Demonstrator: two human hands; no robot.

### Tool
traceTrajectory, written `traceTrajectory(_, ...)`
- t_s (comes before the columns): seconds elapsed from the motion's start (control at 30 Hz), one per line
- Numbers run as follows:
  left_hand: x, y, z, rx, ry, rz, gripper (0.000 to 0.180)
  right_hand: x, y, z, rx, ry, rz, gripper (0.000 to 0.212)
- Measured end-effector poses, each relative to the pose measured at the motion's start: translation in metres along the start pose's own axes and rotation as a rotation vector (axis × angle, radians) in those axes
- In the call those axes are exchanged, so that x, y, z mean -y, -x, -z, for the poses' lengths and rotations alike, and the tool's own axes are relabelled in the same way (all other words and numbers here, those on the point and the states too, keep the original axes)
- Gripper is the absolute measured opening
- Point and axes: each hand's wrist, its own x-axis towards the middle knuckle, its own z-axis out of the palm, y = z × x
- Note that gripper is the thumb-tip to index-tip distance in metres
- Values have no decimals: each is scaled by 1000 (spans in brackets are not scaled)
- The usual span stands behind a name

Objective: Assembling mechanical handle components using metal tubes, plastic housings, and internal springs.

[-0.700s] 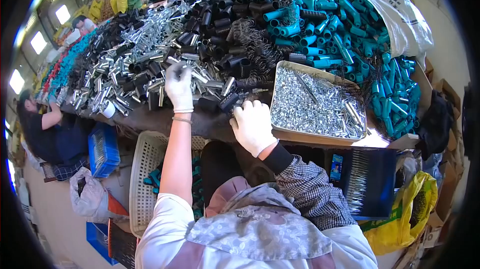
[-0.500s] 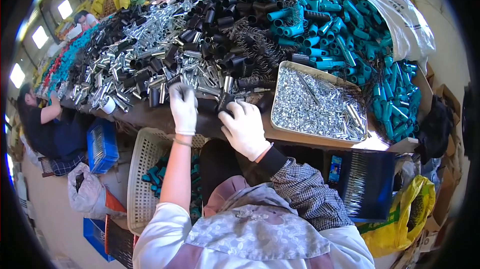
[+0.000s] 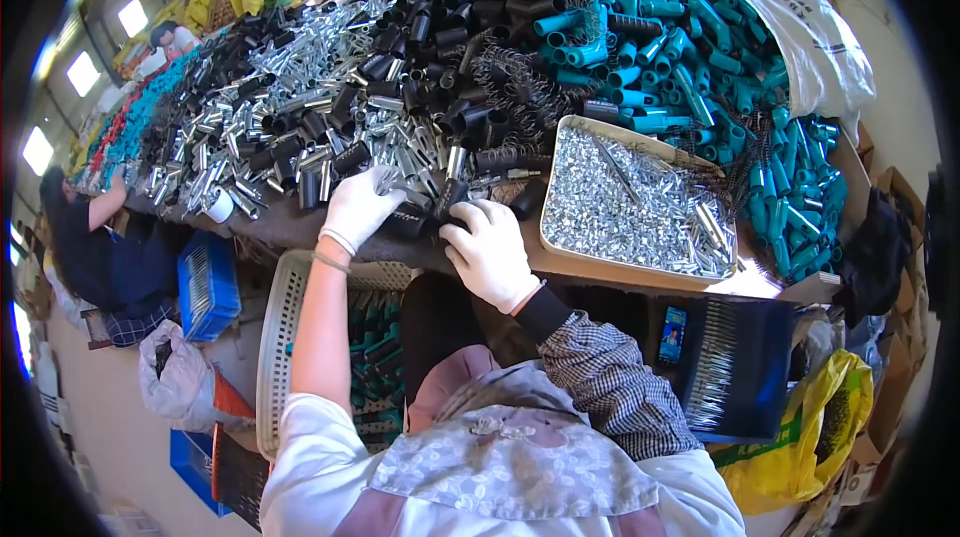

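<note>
My right hand (image 3: 492, 255), in a white glove, is closed at the table's near edge around the lower end of a black tube (image 3: 450, 199). A shiny silver cylinder (image 3: 456, 161) stands out of the tube's upper end. My left hand (image 3: 362, 209), also gloved in white, is just left of it with the fingertips pinched on a thin silver metal piece (image 3: 392, 181); its exact shape is partly hidden. Another black tube (image 3: 405, 221) lies between the two hands. Beyond them spreads a heap of silver metal parts (image 3: 300, 57) and black tubes.
A cream tray (image 3: 640, 272) of small silver parts lies to the right, below a pile of teal handles (image 3: 690, 97). A white crate (image 3: 283, 337) with teal handles stands below my left arm. A blue bin (image 3: 207, 287) is further left. Other people work across and left of the table.
My left hand has moved forward and slightly right, to the edge of the metal heap, its forearm swinging left. The right hand stays on the black tube. More teal handles show in the crate.
</note>
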Motion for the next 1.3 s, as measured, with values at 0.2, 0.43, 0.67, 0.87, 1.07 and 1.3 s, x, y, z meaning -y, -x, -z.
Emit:
traceTrajectory(0.2,-13,34,30,217,148,-25,42,-1,1,2,-32,-48,57,26)
traceTrajectory(0.43,-36,37,31,322,-494,-167,35,-1,0,6,-46,-60,69,22)
traceTrajectory(0.67,-52,-40,48,-292,-356,-73,36,-3,8,5,-109,-112,37,23)
traceTrajectory(0.87,-29,-7,-8,260,-494,-194,25,-5,9,6,-127,-155,59,23)
traceTrajectory(1.07,-15,12,-5,-102,-315,44,32,20,14,30,-193,-348,-26,22)
traceTrajectory(1.3,-118,142,-24,57,704,84,25,57,77,58,41,-1238,-789,43)
